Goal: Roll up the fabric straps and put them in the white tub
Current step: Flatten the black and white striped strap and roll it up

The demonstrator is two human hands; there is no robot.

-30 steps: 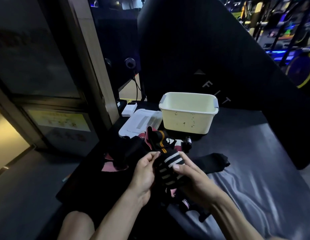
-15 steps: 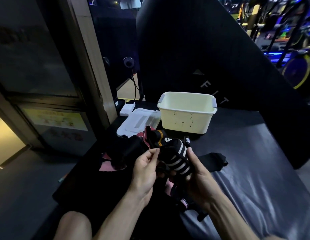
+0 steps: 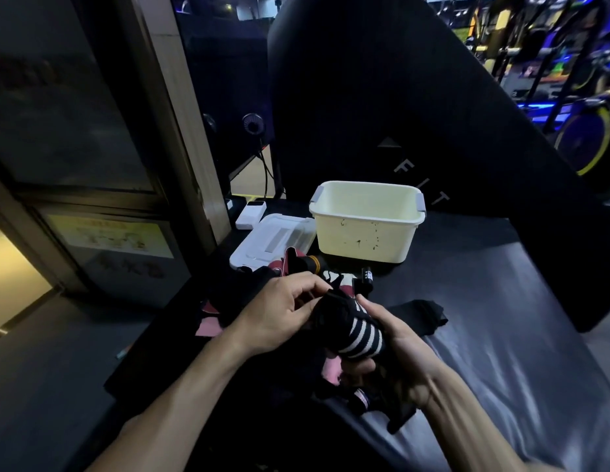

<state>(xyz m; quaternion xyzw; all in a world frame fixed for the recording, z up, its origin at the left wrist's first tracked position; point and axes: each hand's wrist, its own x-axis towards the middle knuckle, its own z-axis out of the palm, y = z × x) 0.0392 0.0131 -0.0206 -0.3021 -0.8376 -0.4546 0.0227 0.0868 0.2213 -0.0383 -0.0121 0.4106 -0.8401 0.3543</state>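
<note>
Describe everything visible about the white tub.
The white tub is a cream-white rectangular plastic bin with rounded corners, a rolled rim and grey handle patches at both ends. Dark specks mark its front wall. It stands upright on the dark padded surface, beyond both hands, a flat white lid beside it. The visible interior looks empty; nothing touches it.

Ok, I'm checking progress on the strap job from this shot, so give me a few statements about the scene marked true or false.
1. Both hands hold the striped strap. True: the left hand pinches its end, the right hand cups it from below.
2. The white tub already holds rolled straps. False: no strap shows inside it.
3. The tub's lid is on it. False: the lid lies flat to the tub's left.
4. More straps lie between the hands and the tub. True.
</note>
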